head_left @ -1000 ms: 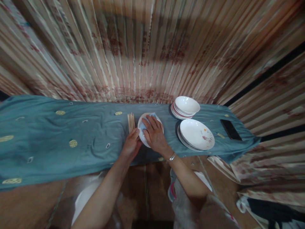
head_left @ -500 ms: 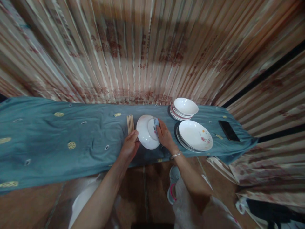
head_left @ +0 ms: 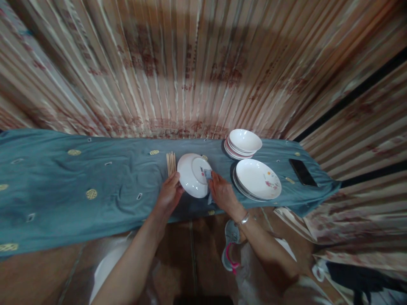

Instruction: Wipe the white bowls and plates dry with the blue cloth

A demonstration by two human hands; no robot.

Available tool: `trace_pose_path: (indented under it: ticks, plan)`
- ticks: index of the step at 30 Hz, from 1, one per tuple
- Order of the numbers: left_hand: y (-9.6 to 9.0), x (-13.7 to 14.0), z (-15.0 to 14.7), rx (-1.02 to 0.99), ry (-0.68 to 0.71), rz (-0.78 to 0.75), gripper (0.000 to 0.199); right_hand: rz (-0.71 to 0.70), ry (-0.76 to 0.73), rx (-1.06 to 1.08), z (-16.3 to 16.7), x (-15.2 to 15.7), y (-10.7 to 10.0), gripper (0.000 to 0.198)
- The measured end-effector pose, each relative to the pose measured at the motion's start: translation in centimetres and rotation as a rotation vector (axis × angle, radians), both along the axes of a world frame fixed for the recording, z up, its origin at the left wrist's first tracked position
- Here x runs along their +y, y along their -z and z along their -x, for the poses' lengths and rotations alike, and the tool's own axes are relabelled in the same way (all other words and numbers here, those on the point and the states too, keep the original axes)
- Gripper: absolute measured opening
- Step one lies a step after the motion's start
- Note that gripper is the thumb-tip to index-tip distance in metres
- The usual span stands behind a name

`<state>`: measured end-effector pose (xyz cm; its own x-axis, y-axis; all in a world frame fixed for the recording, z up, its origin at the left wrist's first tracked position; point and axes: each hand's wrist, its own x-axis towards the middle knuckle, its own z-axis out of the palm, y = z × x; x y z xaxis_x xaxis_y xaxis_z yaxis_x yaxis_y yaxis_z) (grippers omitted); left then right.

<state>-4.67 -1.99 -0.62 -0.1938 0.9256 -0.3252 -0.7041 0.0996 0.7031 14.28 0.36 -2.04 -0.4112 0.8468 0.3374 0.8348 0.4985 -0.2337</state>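
Observation:
A white plate (head_left: 190, 181) is tilted in front of me with its underside and foot ring toward me. My left hand (head_left: 171, 186) is closed on its left rim. In my right hand (head_left: 221, 189) is a small light-blue cloth (head_left: 207, 174), pinched against the plate's underside at the right. Part of the cloth hangs below the fingers. Just beyond my left hand lies a row of wooden chopsticks (head_left: 171, 163) on the tablecloth.
Stacked white bowls (head_left: 245, 142) stand at the back right, behind a stack of plates (head_left: 258, 180) with a floral print. Farther right lies a black phone (head_left: 302, 172). A green patterned tablecloth (head_left: 63, 182) covers the long table; a pleated curtain (head_left: 171, 84) hangs behind.
My right hand with the cloth has slid down and outward along the plate's underside, uncovering more of the foot ring and mark. My left hand keeps its hold on the rim.

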Motion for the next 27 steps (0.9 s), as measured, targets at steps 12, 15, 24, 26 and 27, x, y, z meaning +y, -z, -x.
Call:
trace_pose_path:
  ticks: [12, 15, 24, 26, 27]
  plan:
    - [0.0, 0.2, -0.2, 0.004, 0.007, -0.057, 0.031, -0.119, -0.108, -0.231, 1.6, -3.9, -2.5, 0.037]
    - [0.0, 0.1, -0.2, 0.014, 0.017, -0.068, 0.034, -0.169, -0.149, -0.167, 2.1, -4.0, -2.6, 0.04]
    - [-0.8, -0.5, -0.4, 0.088, 0.06, -0.067, 0.039, -0.232, -0.227, 0.007, 3.8, -2.8, -2.4, 0.045]
    - [-0.9, -0.6, -0.5, 0.101, 0.06, -0.072, 0.038, -0.223, -0.245, 0.04, 4.3, -2.3, -2.8, 0.046]
    - [-1.0, -0.7, -0.6, 0.104, 0.061, -0.08, 0.038, -0.218, -0.251, 0.057, 4.5, -2.0, -3.0, 0.047]
